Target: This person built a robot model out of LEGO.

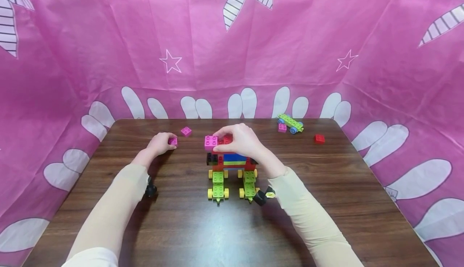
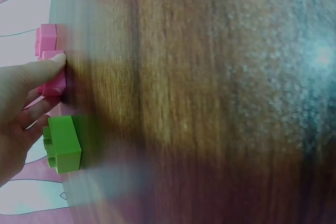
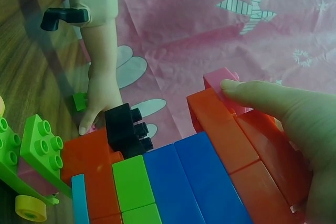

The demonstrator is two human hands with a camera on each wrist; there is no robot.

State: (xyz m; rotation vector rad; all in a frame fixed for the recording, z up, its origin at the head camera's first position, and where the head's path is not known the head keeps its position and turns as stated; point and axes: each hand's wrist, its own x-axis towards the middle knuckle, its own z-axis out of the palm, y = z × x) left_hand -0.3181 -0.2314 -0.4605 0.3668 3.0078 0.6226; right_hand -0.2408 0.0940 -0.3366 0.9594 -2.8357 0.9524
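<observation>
While pinched in the right hand's (image 1: 242, 139) grip, pink brick (image 1: 211, 142) studs-up atop the build (image 1: 232, 160) (left hand (image 1: 159, 143) pinching another brick (image 1: 172, 141)).

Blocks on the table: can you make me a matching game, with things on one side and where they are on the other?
Things:
1. red block
2. green wheeled piece
3. small pink block
4. big pink block

Places:
A. under the left hand
B. on top of the build, held by the right hand
C. alone, far right
D. far edge, by a pink brick

Pairs: 1-C, 2-D, 3-A, 4-B
</observation>
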